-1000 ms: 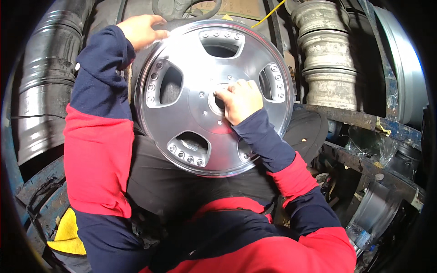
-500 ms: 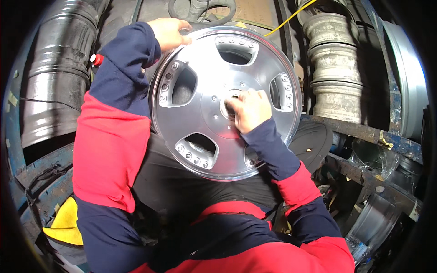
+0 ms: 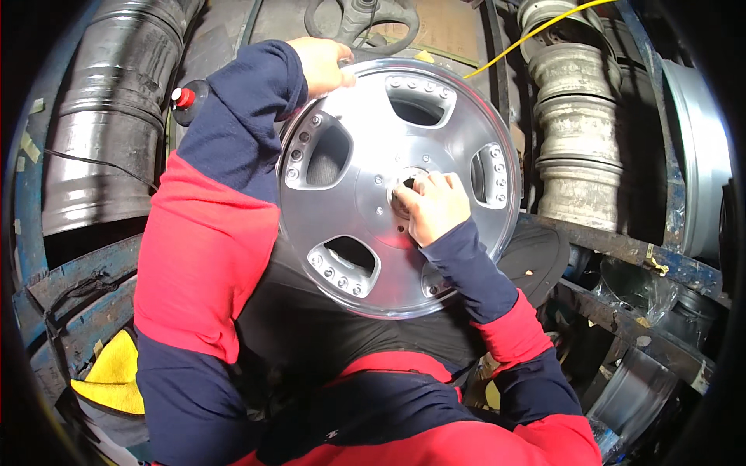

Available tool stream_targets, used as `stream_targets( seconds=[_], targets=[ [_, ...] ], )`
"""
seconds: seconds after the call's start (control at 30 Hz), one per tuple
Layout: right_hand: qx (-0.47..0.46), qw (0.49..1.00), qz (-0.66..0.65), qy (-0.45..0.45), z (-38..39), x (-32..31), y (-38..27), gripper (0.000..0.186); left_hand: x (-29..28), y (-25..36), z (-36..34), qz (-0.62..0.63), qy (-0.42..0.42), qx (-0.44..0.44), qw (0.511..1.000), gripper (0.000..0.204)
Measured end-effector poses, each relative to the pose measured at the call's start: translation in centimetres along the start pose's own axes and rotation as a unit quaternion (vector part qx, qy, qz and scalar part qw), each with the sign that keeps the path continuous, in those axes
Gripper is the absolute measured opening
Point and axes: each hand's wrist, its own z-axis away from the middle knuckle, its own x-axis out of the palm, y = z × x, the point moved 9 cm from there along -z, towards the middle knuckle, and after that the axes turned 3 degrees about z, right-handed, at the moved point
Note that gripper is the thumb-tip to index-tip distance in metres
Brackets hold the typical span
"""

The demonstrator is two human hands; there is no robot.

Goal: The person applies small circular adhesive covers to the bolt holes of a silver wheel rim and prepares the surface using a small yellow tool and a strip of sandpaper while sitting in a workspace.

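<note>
A polished silver car wheel rim (image 3: 423, 287) lies face up across my lap, its bolt-dotted openings around a flat centre. At its upper left edge, my left hand (image 3: 322, 68) holds the outer lip, with the fingers partly curled over it. My right hand (image 3: 440, 208) is over the round centre bore (image 3: 405, 189), fingers bent and drawn together there. Whatever they pinch, if anything, is hidden beneath the fingertips. Small bolts and holes ring the bore.
On the right stand stacked worn wheel rims (image 3: 579, 147) beside a blue metal frame (image 3: 674, 182). Dark glossy barrels (image 3: 109, 140) line the left, near a red-capped bottle (image 3: 183, 98). A steering wheel (image 3: 361, 19), yellow cable (image 3: 536, 33) and yellow cloth (image 3: 113, 377) are around me.
The whole view has shifted, so the wheel rim and surroundings sit slightly lower and farther right. My left hand stays on the lip; my right hand's fingers have moved a little at the bore.
</note>
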Motion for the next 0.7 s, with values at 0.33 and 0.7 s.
stream_targets(
  seconds=[0.33,0.7],
  targets=[
    [0.017,1.000,-0.017,-0.019,-0.8,0.3,1.0,0.025,-0.4,0.8,0.3,-0.009,0.017,0.013,1.000,0.055],
    [0.034,0.999,-0.023,0.027,-0.2,0.1,-0.5,0.022,-1.6,2.1,1.2,0.010,0.017,-0.009,1.000,0.055]
  ],
)
